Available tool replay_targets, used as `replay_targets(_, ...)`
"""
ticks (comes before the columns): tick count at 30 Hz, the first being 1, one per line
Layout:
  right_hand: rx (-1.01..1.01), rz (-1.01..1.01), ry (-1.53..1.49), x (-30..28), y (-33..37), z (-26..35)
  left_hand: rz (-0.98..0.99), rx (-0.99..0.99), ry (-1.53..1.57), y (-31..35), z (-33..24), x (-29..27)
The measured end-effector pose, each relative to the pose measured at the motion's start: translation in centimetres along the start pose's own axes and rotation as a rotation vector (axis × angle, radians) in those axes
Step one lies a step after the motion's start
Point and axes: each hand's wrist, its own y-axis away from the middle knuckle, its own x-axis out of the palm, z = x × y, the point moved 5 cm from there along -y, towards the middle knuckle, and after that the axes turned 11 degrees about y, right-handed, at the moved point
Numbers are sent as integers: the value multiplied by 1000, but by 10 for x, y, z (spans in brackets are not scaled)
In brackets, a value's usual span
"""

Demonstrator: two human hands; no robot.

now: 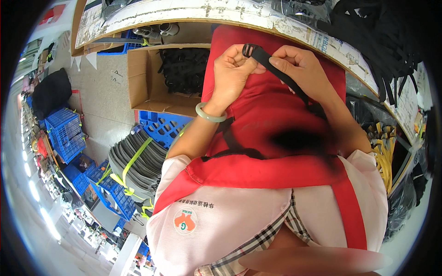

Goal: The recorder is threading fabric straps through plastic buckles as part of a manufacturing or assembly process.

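My left hand (232, 73) is closed in a pinch at a small black buckle (248, 49), held up above my lap. A black webbing strap (274, 69) runs from the buckle down to the right. My right hand (301, 66) is also closed, gripping this strap a short way from the buckle with its thumb on top. Below my right hand the strap trails over the red apron (258, 106) and runs down toward a dark blurred patch, where I cannot make out its end.
A cardboard box (138, 83) of black straps stands left of my lap. The worn white tabletop (207, 14) curves beyond my hands, with black straps (368, 37) heaped at its right. Yellow straps (384, 152) hang at right. Grey bundled pieces (138, 158) and blue crates (66, 133) are at left.
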Motion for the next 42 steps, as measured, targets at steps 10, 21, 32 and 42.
replay_targets(10, 45, 1, 12, 2, -3, -17, 30, 92, -800, 5, -9, 6)
replay_targets(21, 69, -52, -83, 6, -3, -22, 100, 311, -1167, 5, -18, 22)
replay_targets(32, -9, -141, -578, 15, -10, -26, 75, 402, -952, 11, -10, 17)
replay_targets(42, 30, -32, -405, 4, -15, -25, 172, 460, -935, 9, -16, 22)
